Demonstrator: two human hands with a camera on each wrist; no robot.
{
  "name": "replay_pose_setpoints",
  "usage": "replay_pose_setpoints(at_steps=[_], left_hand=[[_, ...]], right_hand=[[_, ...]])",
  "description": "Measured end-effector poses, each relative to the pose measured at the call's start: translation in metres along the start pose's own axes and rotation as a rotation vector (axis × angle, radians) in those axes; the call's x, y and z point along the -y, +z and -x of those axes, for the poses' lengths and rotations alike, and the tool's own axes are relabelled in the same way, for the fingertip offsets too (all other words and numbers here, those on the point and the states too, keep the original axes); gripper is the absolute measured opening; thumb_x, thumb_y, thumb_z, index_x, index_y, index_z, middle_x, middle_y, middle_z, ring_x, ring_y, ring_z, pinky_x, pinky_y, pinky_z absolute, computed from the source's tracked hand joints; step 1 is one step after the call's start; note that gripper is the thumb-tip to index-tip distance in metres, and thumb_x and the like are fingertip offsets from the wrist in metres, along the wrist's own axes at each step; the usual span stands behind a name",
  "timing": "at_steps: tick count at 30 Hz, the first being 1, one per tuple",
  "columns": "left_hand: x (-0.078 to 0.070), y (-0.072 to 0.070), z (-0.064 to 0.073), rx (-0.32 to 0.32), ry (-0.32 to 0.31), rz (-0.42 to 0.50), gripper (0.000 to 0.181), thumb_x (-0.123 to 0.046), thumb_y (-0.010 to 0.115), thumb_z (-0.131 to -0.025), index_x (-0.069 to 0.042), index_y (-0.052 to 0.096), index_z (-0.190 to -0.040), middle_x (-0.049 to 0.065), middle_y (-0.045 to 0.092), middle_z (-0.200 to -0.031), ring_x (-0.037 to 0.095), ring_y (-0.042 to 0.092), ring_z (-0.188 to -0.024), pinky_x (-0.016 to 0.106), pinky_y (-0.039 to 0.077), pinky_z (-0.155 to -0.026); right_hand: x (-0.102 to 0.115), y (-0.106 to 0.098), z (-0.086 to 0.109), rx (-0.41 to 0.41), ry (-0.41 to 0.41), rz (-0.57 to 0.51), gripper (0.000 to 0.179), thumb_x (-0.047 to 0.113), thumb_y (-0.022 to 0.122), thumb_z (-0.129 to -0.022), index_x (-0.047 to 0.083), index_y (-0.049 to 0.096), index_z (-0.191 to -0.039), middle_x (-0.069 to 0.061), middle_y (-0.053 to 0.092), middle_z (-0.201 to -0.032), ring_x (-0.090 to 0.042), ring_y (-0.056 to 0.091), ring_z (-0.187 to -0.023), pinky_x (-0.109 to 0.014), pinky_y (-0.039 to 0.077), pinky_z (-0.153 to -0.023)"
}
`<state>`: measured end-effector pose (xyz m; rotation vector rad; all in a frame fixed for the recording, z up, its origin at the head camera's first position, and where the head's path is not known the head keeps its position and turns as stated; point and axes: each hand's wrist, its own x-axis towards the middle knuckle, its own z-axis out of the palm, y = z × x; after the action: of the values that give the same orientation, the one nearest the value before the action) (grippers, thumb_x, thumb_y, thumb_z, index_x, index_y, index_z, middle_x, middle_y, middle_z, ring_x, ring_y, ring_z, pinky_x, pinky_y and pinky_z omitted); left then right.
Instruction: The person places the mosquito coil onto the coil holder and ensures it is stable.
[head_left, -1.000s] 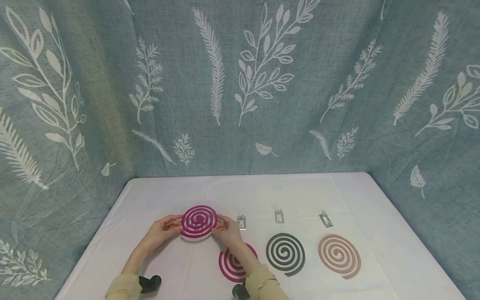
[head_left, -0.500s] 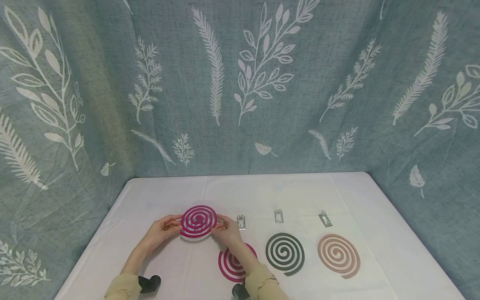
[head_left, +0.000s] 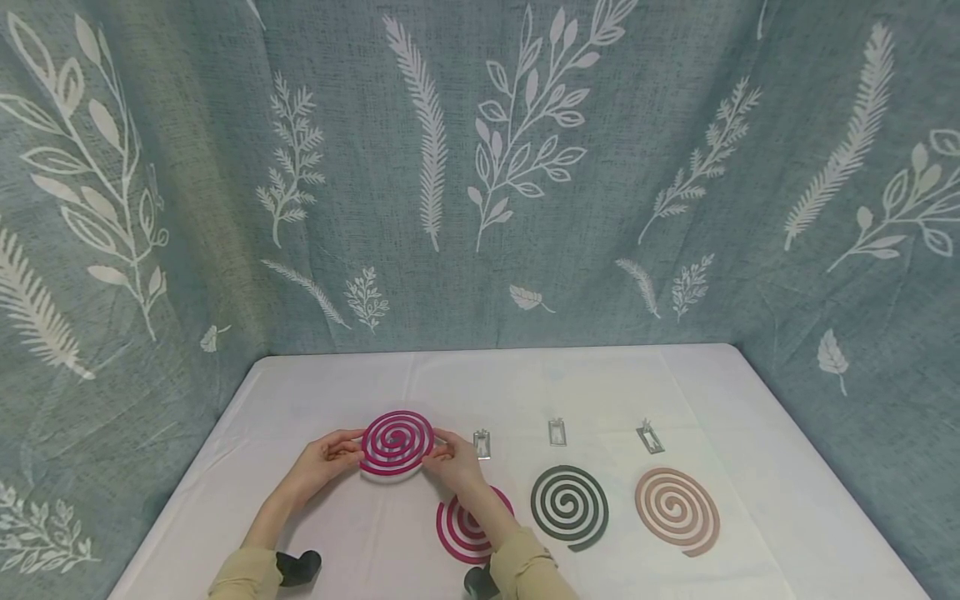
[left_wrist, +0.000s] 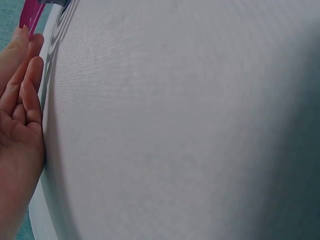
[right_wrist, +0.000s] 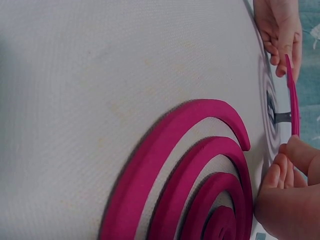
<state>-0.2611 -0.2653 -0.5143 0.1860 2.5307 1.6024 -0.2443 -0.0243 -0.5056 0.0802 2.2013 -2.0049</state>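
A magenta mosquito coil [head_left: 396, 438] is held level by its edges, raised a little off the table. My left hand [head_left: 322, 463] pinches its left edge between thumb and fingers; in the left wrist view only a sliver of the coil [left_wrist: 31, 15] shows. On the opposite edge, my right hand [head_left: 457, 468] pinches with thumb and fingers. Under the coil's middle, the right wrist view shows a small metal stand [right_wrist: 283, 117] reaching up from the table; whether the coil is fixed on it I cannot tell. A second magenta coil [head_left: 453, 533] lies flat, partly hidden under my right forearm.
To the right lie a dark green coil [head_left: 570, 508] and a tan coil [head_left: 677, 512]. Behind them, small metal stands lie in a row: a left one [head_left: 482, 445], a middle one [head_left: 557, 432] and a right one [head_left: 650, 437]. A patterned curtain [head_left: 480, 167] borders the white table [head_left: 337, 379].
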Motion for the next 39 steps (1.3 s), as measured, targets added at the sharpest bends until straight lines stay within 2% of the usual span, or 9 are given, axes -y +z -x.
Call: replay_pose_setpoints(at_steps=[6, 12, 32, 34, 39], left_hand=[[-0.0004, 0.0003, 0.0008, 0.001, 0.005, -0.004, 0.047, -0.02, 0.065, -0.09, 0.002, 0.052, -0.13, 0.016, 0.065, -0.105, -0.001, 0.057, -0.085, 0.014, 0.048, -0.077], [-0.0014, 0.0011, 0.0018, -0.001, -0.001, -0.029, 0.048, -0.023, 0.064, -0.09, 0.0, 0.053, -0.13, 0.014, 0.066, -0.104, -0.001, 0.057, -0.085, 0.013, 0.047, -0.078], [-0.0007, 0.0004, 0.0011, -0.004, 0.002, -0.027, 0.047, -0.021, 0.064, -0.09, 0.0, 0.053, -0.13, 0.014, 0.066, -0.104, -0.002, 0.058, -0.085, 0.013, 0.047, -0.078], [-0.0007, 0.0005, 0.0011, -0.005, 0.0, -0.03, 0.046, -0.021, 0.064, -0.09, 0.0, 0.053, -0.13, 0.014, 0.066, -0.104, -0.001, 0.058, -0.085, 0.013, 0.047, -0.078], [-0.001, 0.0008, 0.0012, -0.009, 0.001, -0.028, 0.047, -0.022, 0.064, -0.09, 0.0, 0.053, -0.13, 0.014, 0.065, -0.104, -0.001, 0.057, -0.086, 0.014, 0.047, -0.079]], right_hand=[[-0.0003, 0.0003, -0.0005, -0.002, 0.004, 0.001, 0.05, -0.002, 0.068, -0.082, -0.001, 0.054, -0.129, -0.003, 0.059, -0.078, -0.007, 0.046, -0.064, -0.017, 0.04, -0.06], [0.0001, -0.0005, 0.0004, -0.001, 0.004, 0.029, 0.05, 0.0, 0.068, -0.082, 0.0, 0.054, -0.13, -0.002, 0.059, -0.078, -0.006, 0.046, -0.065, -0.019, 0.04, -0.061], [0.003, -0.0004, 0.0011, 0.006, 0.014, -0.002, 0.05, -0.003, 0.067, -0.081, -0.001, 0.054, -0.129, -0.003, 0.058, -0.077, -0.006, 0.043, -0.063, -0.015, 0.036, -0.056], [0.0001, -0.0007, 0.0005, 0.013, -0.02, -0.015, 0.048, -0.003, 0.067, -0.081, -0.001, 0.055, -0.128, 0.0, 0.058, -0.076, -0.004, 0.043, -0.061, -0.014, 0.036, -0.056], [0.002, -0.0012, 0.0018, 0.01, -0.02, -0.008, 0.049, -0.002, 0.068, -0.081, -0.001, 0.055, -0.128, -0.001, 0.059, -0.077, -0.004, 0.044, -0.062, -0.015, 0.037, -0.056]])
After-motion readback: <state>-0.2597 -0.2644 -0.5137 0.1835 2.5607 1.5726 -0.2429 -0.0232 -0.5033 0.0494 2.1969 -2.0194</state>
